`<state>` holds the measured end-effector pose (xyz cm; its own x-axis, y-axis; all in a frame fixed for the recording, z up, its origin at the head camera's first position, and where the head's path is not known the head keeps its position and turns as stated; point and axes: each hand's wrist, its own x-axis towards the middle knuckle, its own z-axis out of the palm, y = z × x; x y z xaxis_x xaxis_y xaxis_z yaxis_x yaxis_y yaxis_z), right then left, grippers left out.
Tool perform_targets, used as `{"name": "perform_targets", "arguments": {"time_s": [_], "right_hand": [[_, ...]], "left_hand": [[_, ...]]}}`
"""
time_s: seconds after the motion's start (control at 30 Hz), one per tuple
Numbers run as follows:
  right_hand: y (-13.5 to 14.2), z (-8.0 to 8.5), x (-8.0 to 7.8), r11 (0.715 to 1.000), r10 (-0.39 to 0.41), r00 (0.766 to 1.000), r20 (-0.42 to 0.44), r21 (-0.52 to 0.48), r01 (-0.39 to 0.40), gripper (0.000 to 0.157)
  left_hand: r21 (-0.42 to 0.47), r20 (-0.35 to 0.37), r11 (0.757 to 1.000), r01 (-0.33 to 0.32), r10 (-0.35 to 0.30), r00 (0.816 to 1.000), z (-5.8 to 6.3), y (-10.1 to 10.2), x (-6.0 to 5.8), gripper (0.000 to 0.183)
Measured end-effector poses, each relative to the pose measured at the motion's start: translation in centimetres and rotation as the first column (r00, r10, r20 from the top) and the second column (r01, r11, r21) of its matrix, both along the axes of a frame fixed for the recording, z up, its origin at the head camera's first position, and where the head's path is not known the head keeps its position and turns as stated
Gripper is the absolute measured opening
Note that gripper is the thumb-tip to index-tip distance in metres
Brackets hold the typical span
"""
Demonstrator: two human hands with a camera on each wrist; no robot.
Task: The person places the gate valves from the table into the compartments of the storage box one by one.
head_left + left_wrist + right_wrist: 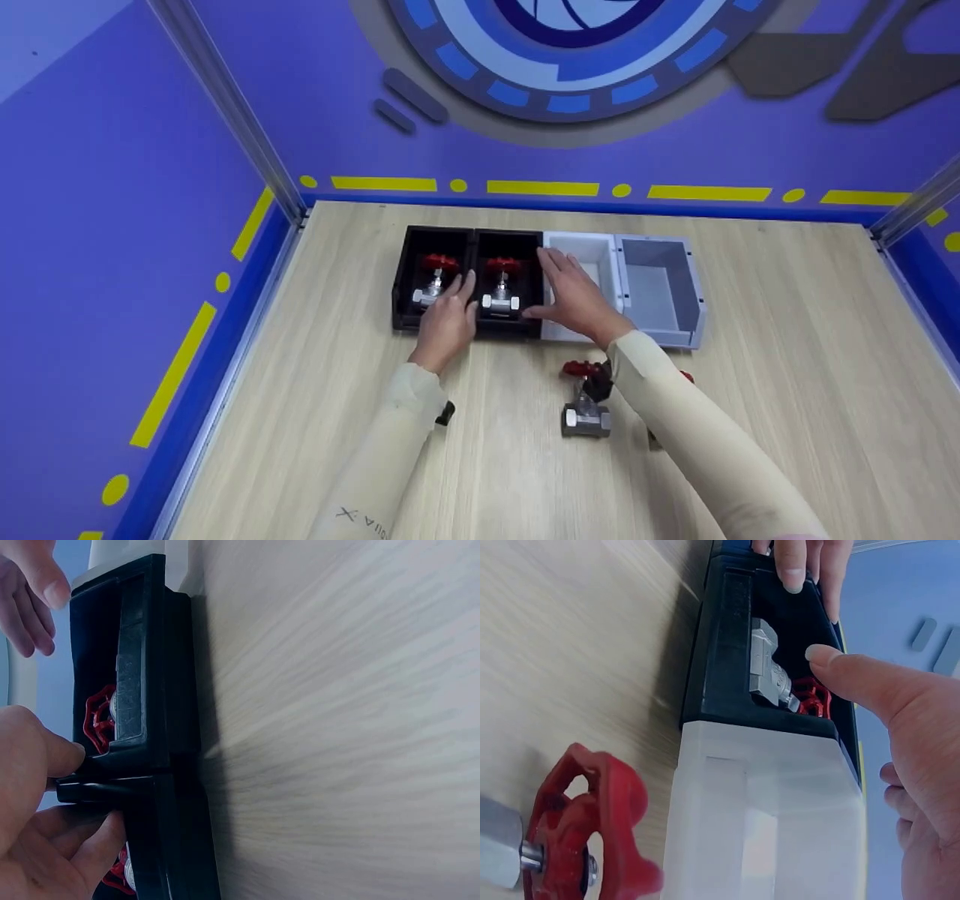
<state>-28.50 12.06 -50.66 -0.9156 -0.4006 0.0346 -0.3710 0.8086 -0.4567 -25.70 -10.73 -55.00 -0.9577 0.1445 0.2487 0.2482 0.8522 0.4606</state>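
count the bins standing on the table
4, side by side: black bin at the left end, second black bin beside it, then white bin, and grey bin at the right end. None in the row looks hidden.

Pale wood table [825,360]: four adjoining bins [510,328], red-wheeled valve [586,420], probably second valve [655,442], mostly hidden.

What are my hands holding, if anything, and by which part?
Left hand pinches two black bins by their adjoining walls; right hand seems to hold nothing.

Two black bins [507,328] | adjoining | one silver valve [500,304] inside each | red wheels [502,265] up
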Motion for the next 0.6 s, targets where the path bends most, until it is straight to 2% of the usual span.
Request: {"name": "perform_targets", "arguments": {"time_s": [0.3, 0.6], "right_hand": [[0.9, 0.2, 0.6, 0.999, 0.003, 1.0, 0.0, -0.041, -0.003, 0.104], [2.1, 0.4, 1.4, 0.995, -0.044, 0.997, 0.071, -0.086, 0.05, 0.102]], "left_hand": [[0.008, 0.018, 1.0, -0.005, 0.005, 1.0, 0.0, 0.1, 0.0, 0.053], [0.009, 0.051, 1.0, -0.019, 0.018, 0.999, 0.0, 0.2, 0.1, 0.053]]}}
